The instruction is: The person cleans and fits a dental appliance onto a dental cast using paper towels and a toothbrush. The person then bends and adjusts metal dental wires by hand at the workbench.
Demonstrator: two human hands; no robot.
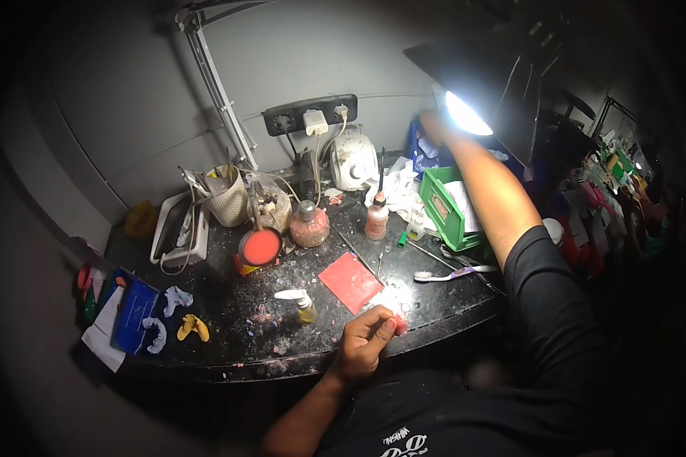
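Gripping pink piece (pixel 400 325) w/ L hand (pixel 362 344), curled nearly shut, above front of desk (pixel 229 335). Reaching w/ R hand (pixel 433 128) to blue box (pixel 417 145); can't tell how open or if holding anything. Lying near L hand: red sheet (pixel 351 282).

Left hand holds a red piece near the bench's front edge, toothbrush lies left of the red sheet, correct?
No: in the head view the toothbrush lies right of the red sheet. The left hand does hold a red piece near the bench's front edge.
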